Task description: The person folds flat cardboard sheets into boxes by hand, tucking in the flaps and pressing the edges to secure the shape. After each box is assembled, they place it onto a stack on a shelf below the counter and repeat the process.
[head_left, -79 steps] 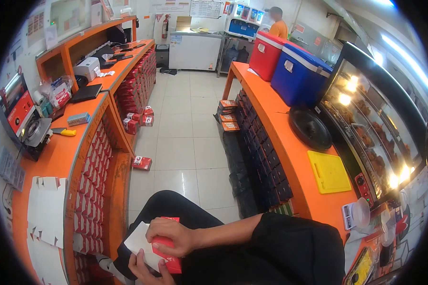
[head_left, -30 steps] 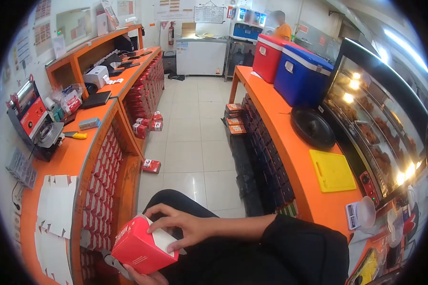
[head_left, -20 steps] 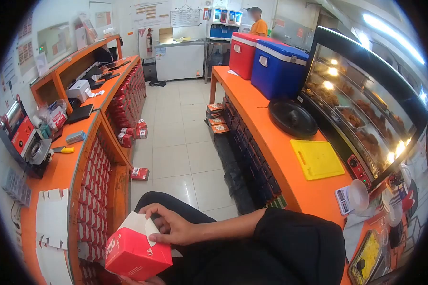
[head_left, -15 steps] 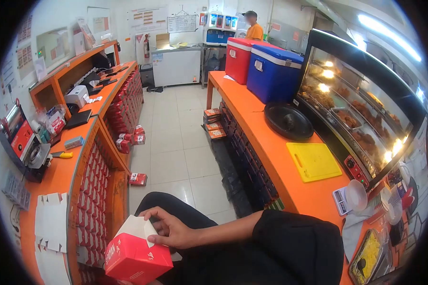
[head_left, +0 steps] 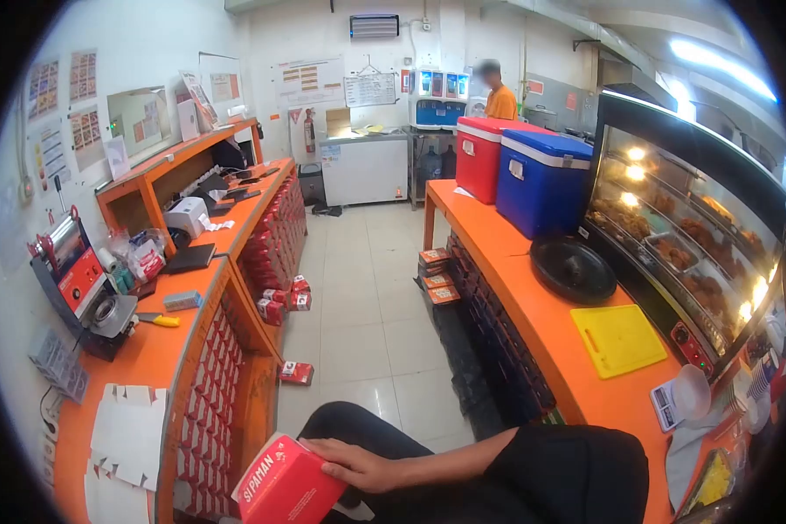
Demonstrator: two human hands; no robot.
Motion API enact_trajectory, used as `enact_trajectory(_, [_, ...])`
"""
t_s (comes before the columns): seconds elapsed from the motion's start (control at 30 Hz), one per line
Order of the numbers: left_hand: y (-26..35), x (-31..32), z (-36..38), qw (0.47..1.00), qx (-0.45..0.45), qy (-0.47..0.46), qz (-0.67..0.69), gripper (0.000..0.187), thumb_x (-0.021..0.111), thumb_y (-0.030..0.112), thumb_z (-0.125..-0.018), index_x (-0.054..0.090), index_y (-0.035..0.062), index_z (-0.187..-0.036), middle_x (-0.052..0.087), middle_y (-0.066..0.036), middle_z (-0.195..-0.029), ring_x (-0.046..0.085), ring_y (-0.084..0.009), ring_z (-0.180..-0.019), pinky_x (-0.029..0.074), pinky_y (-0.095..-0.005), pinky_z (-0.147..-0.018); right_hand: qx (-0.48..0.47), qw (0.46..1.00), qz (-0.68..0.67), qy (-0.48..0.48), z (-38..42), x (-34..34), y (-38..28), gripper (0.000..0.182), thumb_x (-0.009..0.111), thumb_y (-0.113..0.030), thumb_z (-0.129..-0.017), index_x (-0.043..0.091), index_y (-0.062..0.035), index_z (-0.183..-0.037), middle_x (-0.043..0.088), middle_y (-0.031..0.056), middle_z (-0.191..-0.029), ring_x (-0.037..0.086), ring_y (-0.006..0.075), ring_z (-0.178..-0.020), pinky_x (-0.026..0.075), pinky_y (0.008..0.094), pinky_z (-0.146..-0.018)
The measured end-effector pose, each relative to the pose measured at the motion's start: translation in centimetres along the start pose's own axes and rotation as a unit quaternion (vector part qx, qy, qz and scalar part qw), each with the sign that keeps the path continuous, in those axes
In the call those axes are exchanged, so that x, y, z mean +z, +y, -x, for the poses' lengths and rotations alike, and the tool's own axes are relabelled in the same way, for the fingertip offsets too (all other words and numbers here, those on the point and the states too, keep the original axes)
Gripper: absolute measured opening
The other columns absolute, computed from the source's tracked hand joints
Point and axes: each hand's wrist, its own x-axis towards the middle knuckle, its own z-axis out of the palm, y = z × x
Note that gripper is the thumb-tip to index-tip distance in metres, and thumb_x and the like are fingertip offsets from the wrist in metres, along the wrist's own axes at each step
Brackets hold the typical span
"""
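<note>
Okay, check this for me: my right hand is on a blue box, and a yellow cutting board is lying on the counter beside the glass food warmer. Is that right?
Not quite: the box at your right hand is red, as the head view shows. The rest of your statement stands.

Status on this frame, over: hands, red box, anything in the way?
Right hand on red box, grip unclear; left out of view. Box tilted, bottom cut off by frame. Knee close by.
</note>
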Motion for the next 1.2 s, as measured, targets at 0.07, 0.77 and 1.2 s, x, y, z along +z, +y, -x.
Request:
enact_trajectory(0.07, [-0.8, 0.3, -0.6, 0.999, -0.027, -0.036, 0.020, 0.077, 0.061, 0.046, -0.102, 0.025, 0.0057, -0.156, 0.037, -0.024, -0.156, 0.045, -0.0383, -0.139, 0.042, -0.0533, -0.112, 0.018, 1.000, 0.004, 0.003, -0.2, -0.6, 1.9, 0.062, 0.047, -0.033, -0.111, 0.030, -0.0008, -0.162, 0.040, 0.0213, -0.161, 0.042, 0.0318, -0.146, 0.033, 0.0430, -0.120])
enact_trajectory(0.77, [-6.2, -4.5, -3.8, 0.897, -0.134, -0.375, -0.194, 0.050, 0.075, 0.023, -0.098, 0.058, 0.0012, -0.139, 0.062, -0.014, -0.135, 0.058, -0.0264, -0.121, 0.046, -0.0415, -0.104, 0.247, 0.955, -0.099, -0.129, 1.3, -5.4, 8.8, 0.055, 0.080, -0.032, -0.091, 0.065, -0.0017, -0.134, 0.063, 0.0136, -0.122, 0.065, 0.0236, -0.109, 0.057, 0.0324, -0.083])
enact_trajectory(1.2, [-4.2, -3.6, -3.5, 0.936, -0.219, -0.239, -0.134, 0.067, 0.089, 0.018, -0.077, 0.057, -0.0008, -0.132, 0.061, -0.016, -0.130, 0.062, -0.0281, -0.124, 0.051, -0.0420, -0.107, 0.174, 0.964, -0.037, -0.197, -1.8, -6.0, 9.1, 0.063, 0.091, -0.031, -0.079, 0.069, -0.0075, -0.134, 0.066, 0.0129, -0.119, 0.067, 0.0237, -0.108, 0.061, 0.0341, -0.080])
